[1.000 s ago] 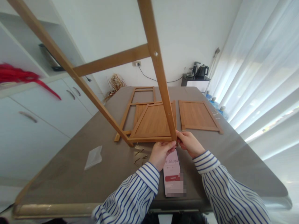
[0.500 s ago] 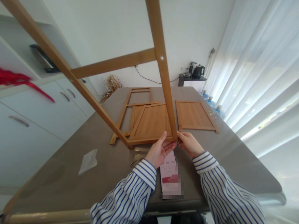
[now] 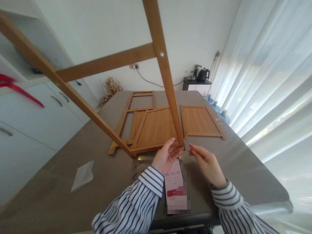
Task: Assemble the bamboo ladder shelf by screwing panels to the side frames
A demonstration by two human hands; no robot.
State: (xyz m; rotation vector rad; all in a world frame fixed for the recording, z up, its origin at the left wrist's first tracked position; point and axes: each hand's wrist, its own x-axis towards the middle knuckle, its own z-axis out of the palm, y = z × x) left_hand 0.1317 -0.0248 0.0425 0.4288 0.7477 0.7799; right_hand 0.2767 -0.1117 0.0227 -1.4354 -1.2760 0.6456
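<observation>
A tall wooden frame (image 3: pixel 168 84) with a crossbar stands tilted in front of me. My left hand (image 3: pixel 165 157) supports its near right lower corner, fingers under the post's end and thumb up beside it. Just right of that corner, apart from the wood, my right hand (image 3: pixel 206 162) is closed in a pinch; whatever its fingertips hold is too small to make out. Behind the post lies a wooden panel (image 3: pixel 156 128). Several screws (image 3: pixel 137 165) lie left of my left hand. Below that hand, a phone (image 3: pixel 174 182) shows a running timer.
Another wooden panel (image 3: pixel 201 120) lies at the right and a flat wooden frame (image 3: pixel 122 125) at the back left. A clear plastic bag (image 3: pixel 83 175) rests on the left of the grey table (image 3: pixel 58 169). Small pale pieces (image 3: pixel 218 119) sit near the right edge.
My right hand has drawn back from the post's lower end, towards the right, still pinched. The left hand stays at the corner. The view has shifted slightly, and the timer went from 03:04 to 03:05.
</observation>
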